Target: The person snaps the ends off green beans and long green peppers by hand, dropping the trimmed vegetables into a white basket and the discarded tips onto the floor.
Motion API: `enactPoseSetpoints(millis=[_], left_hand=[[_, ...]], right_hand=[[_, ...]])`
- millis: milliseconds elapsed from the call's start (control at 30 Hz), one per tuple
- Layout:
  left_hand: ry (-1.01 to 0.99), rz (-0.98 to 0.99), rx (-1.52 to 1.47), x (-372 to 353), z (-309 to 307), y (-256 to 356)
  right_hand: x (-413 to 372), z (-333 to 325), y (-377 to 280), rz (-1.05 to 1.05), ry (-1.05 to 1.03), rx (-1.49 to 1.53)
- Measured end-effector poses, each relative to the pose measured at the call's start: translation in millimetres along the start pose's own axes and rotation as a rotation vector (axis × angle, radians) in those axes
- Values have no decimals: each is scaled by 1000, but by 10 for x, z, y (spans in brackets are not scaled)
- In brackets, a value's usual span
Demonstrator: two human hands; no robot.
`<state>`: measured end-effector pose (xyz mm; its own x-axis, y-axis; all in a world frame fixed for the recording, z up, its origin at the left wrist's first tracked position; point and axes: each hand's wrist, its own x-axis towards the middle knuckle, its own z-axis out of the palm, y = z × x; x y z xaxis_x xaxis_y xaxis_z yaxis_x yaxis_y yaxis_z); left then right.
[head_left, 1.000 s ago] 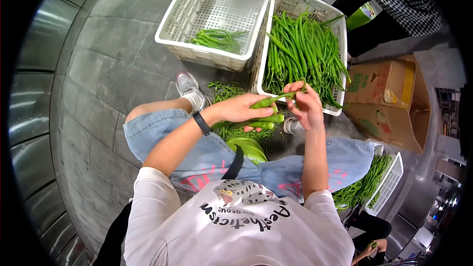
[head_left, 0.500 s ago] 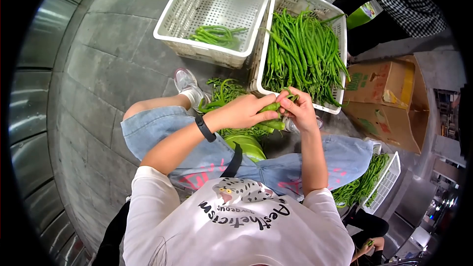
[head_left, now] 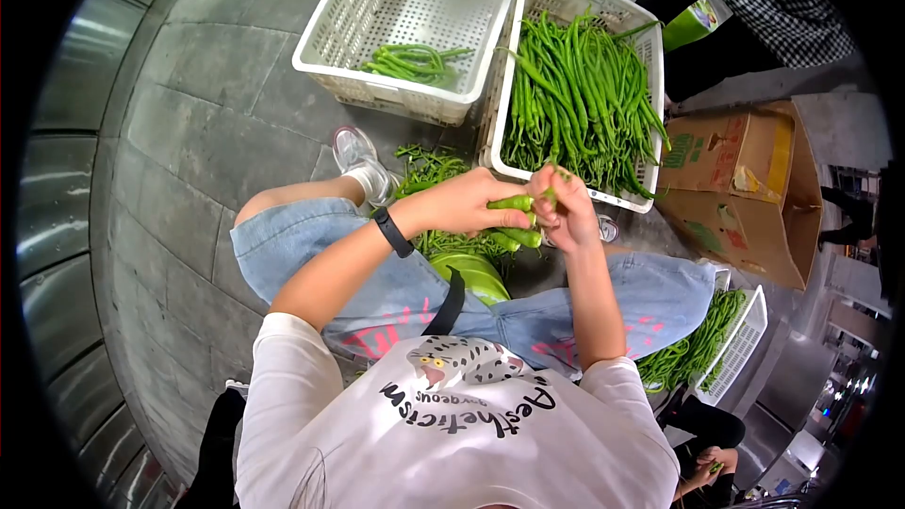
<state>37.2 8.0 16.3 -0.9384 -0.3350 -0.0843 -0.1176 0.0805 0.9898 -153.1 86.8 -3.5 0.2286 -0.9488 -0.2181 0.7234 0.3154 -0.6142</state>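
Note:
My left hand (head_left: 462, 203), with a black band on its wrist, is closed around several green peppers (head_left: 517, 237) whose ends stick out toward the right. Close beside it, my right hand (head_left: 568, 212) has its fingers pinched on a small green pepper stem (head_left: 556, 170); its lower part is hidden by the fingers. Under both hands lies a heap of thin green stems (head_left: 438, 174) on the floor, partly covered by my forearm. A white crate (head_left: 577, 187) full of long green peppers (head_left: 575, 94) stands just beyond my right hand.
Another white crate (head_left: 316, 57) holds a few green peppers (head_left: 415, 63) at its bottom. A cardboard box (head_left: 726, 179) is at the right. Near my right knee stands a white basket (head_left: 740, 349) of green peppers. Other people's legs (head_left: 726, 52) and hands (head_left: 714, 465) show at the right edges.
My right hand has drawn slightly away from the left, with a small stem in its fingers. My left hand keeps its hold on the peppers, whose ends now show more.

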Motion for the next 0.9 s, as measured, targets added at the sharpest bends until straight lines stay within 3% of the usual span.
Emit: enactPoseSetpoints(millis=[33, 133, 233, 267, 300, 400, 533, 667, 767, 900], left_hand=[[23, 29, 1, -2, -9, -31], [76, 59, 14, -33, -84, 13], [251, 278, 390, -40, -110, 57], [231, 178, 512, -78, -129, 110], [252, 222, 567, -83, -138, 134], [308, 319, 747, -85, -129, 101], [321, 352, 905, -68, -118, 17], [335, 352, 1155, -59, -125, -46], [368, 385, 1297, -40, -118, -127], [380, 425, 1415, -48, -128, -107]], right_hand=[[25, -39, 4, -47, -64, 175], [8, -120, -93, -93, 48, 231], [-36, -93, -93, -1, 225, -264], [-50, -92, -45, 70, 273, -442], [-49, -163, -13, 132, 188, -661], [-46, -240, 239, 169, 86, -538], [-62, 7, 113, 123, 74, -1194], [-107, 80, -74, 42, 124, -1320], [-133, 58, -122, -33, 54, -1618], [-155, 448, -204, -216, 172, -1354]])
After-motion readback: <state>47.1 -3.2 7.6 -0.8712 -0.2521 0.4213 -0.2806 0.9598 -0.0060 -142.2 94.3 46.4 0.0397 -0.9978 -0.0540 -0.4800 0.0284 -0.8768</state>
